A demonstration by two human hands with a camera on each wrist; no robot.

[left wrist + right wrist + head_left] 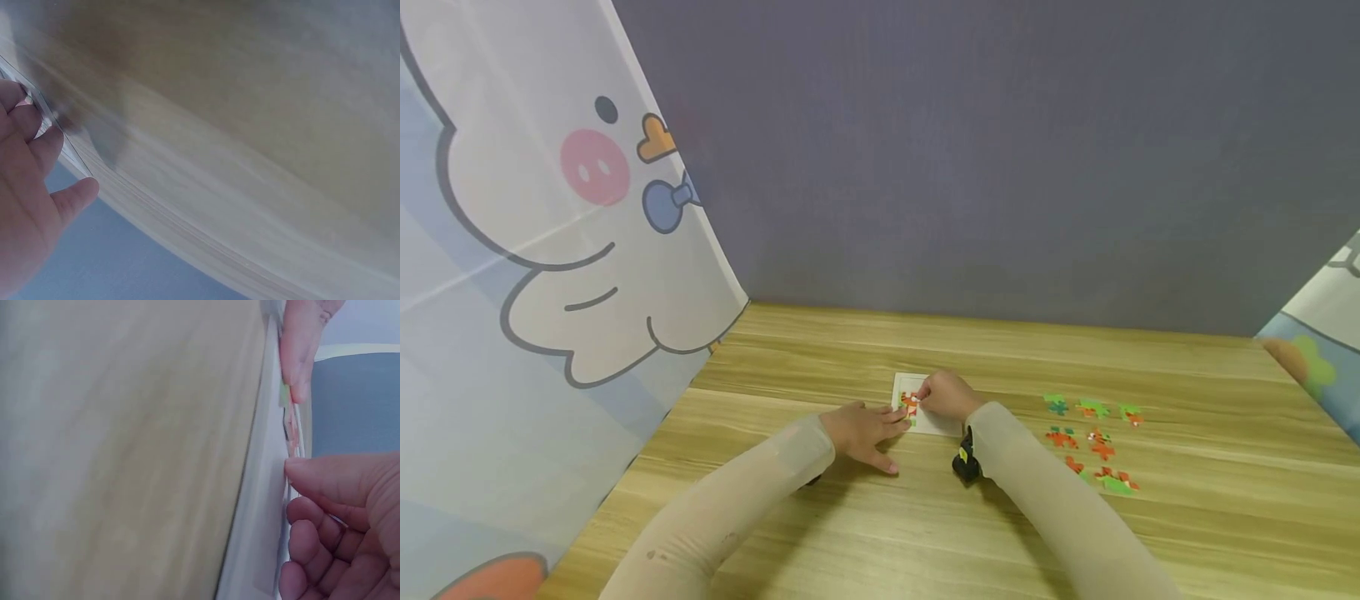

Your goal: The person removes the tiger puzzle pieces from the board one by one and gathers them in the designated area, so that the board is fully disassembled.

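Observation:
A white puzzle tray point(936, 426) lies on the table with orange and green jigsaw pieces point(910, 403) in its left part. My left hand point(867, 432) is spread flat, its fingertips resting on the tray's left edge and the pieces there. In the left wrist view, the left thumb point(78, 197) stands apart from the other fingers. My right hand point(950, 397) reaches over the tray's right side. Its thumb point(319, 478) and index finger pinch a small puzzle piece against the fitted ones; the fingers mostly hide it. The other right fingers are curled under.
Several loose jigsaw pieces point(1093, 407) in orange, green and teal lie in rough rows on the wooden table point(880, 533), right of the right forearm. A grey panel point(1000, 167) stands behind the table. A cartoon-printed cloth point(625, 283) hangs at the left.

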